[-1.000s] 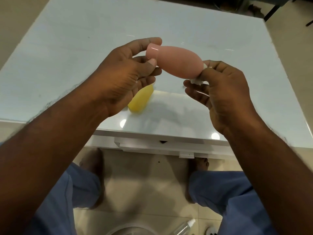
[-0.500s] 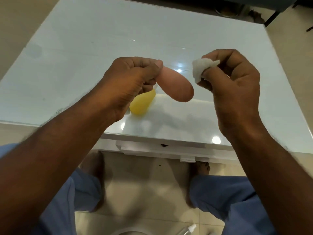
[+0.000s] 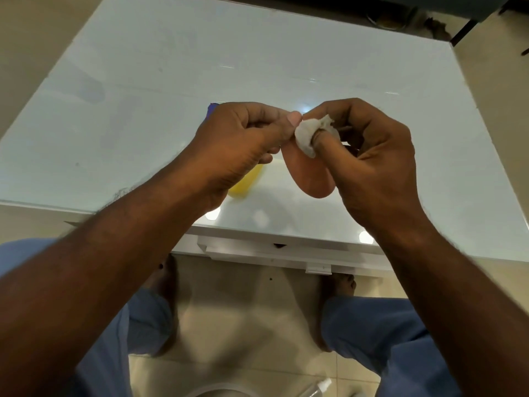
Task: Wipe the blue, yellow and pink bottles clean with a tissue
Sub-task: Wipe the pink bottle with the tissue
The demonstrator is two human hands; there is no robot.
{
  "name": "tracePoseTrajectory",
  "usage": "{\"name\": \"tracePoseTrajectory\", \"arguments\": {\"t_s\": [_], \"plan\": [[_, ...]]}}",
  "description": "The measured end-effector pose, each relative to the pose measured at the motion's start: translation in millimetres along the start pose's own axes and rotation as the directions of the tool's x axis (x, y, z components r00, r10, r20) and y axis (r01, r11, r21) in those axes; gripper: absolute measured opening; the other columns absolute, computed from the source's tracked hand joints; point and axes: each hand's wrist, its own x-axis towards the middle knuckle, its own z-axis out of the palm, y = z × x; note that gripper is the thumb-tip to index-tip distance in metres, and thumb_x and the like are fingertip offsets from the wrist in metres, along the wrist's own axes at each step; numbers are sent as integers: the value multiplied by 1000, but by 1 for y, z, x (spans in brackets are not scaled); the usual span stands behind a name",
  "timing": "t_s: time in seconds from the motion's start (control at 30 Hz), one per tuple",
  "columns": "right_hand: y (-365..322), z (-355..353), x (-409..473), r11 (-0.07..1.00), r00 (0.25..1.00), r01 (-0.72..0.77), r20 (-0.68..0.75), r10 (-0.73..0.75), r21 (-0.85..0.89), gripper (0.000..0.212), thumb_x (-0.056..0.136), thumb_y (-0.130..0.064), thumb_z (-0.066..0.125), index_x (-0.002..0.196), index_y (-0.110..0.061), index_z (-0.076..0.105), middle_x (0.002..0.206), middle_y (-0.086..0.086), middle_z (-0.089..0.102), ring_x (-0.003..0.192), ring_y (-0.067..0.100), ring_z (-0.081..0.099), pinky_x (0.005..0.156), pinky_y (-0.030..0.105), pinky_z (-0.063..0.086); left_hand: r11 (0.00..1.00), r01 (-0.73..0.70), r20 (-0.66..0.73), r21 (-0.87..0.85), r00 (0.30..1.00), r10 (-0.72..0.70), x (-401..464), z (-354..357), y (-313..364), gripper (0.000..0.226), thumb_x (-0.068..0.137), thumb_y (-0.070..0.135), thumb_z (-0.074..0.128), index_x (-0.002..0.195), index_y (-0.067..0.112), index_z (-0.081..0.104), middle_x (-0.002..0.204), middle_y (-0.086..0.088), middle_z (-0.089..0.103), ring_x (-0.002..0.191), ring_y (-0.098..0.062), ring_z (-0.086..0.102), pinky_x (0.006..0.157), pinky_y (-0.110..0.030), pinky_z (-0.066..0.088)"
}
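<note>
ok so pink bottle [image 3: 310, 173] is up in the air over the near edge of the white glossy table [image 3: 143, 81], not resting on anything. Left hand [image 3: 243, 141] has its fingers curled round the neck end, thumb tip poking out on top, so that hand's basically the clamp. Bottle's long axis runs from the left hand's pinch down and toward the camera, fat rounded bottom hanging lowest, tilted a bit to the right.

Right hand [image 3: 369, 156] pinches a scrunched-up tissue [image 3: 307, 136], fingers curled tight round it, wad pressed on the upper part of the bottle right beside the left thumb. So both hands are touching or nearly touching at the neck end, and the whole belly below the tissue is bare.

That's the bit that matters imo: unwiped length lies below and nearer the body than the tissue, along the bottle's axis. Next stroke prob wants the right hand dragging down toward the base while the left stays put or twists the bottle. Right hand's the one to do it, the left is busy holding.

Yellow bottle [image 3: 247, 180] lies flat on the table, mostly hidden under the left hand. Tiny sliver of the blue bottle [image 3: 212, 108] peeks out behind the left knuckles, can't tell how it's lying.
</note>
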Motion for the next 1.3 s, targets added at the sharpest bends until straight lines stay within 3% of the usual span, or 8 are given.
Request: {"name": "tracePoseTrajectory", "arguments": {"t_s": [0.13, 0.33, 0.5, 0.67, 0.8, 0.97, 1.13, 1.3], "plan": [[-1, -1, 0, 1000, 1000, -17, -5, 17, 14, 8, 102, -14, 74, 108, -16, 78, 99, -4, 79, 94, 13, 74, 83, 24, 62, 999, -12, 0, 33, 1000, 12, 0, 1, 1, 26, 92, 38, 71, 105, 17, 78, 73, 12, 72, 66, 0, 64, 67, -17, 54], [9, -5, 4, 991, 991, -134, 4, 134, -31, 9, 99, -16, 76, 106, -14, 81, 97, 3, 80, 92, 27, 76, 87, 50, 66, 999, -43, -59, 17, 997, 44, 0, 0, 2, 18, 96, 35, 69, 105, 21, 77, 78, 15, 75, 69, 5, 67, 67, -15, 53], [11, -7, 4, 971, 974, -228, -7, 228, -76, 11, 98, -25, 75, 104, -18, 81, 95, 0, 80, 91, 24, 78, 85, 52, 67, 996, -72, -153, -59, 986, 62, 4, -6, 4, 11, 99, 30, 66, 94, 32, 76, 106, 1, 79, 102, -18, 74, 87, -30, 62], [11, -8, 2, 948, 951, -310, -11, 310, -75, 6, 96, -25, 77, 97, -20, 80, 88, -1, 79, 82, 20, 79, 82, 51, 69, 970, -73, -197, -232, 980, 26, 9, -12, 6, 17, 99, 26, 65, 87, 30, 77, 102, 9, 78, 113, -23, 72, 92, -31, 60], [9, -5, 2, 924, 925, -381, -4, 381, 28, 5, 95, -12, 75, 95, -13, 80, 84, 3, 79, 76, 17, 78, 84, 50, 70, 942, -34, -214, -333, 976, -40, 10, -12, 6, 12, 99, 23, 65, 93, 25, 74, 90, 13, 79, 101, -14, 75, 86, -25, 60], [10, -5, 6, 861, 879, -446, -60, 473, 245, 13, 90, 2, 65, 95, 1, 76, 88, 6, 74, 76, 16, 76, 89, 45, 69, 889, 81, -173, -451, 969, -176, 7, -8, 9, 14, 97, 23, 68, 95, 9, 71, 85, -5, 73, 74, -11, 70, 76, -25, 62], [8, -10, 11, 802, 840, -422, -151, 521, 422, 19, 91, 5, 66, 87, -11, 77, 92, 3, 76, 89, 14, 76, 86, 27, 63, 854, 229, 10, -467, 967, -253, -4, 3, 9, 26, 96, 20, 70, 110, -2, 66, 94, -15, 72, 78, -18, 72, 72, -25, 62], [11, -7, 8, 810, 821, -432, -198, 535, 398, 14, 96, -5, 73, 99, -18, 79, 103, 4, 80, 100, 20, 78, 93, 30, 64, 820, 267, 94, -506, 962, -255, -16, 20, 5, 17, 97, 17, 68, 95, 0, 66, 96, -21, 72, 88, -25, 74, 76, -29, 65]]}}
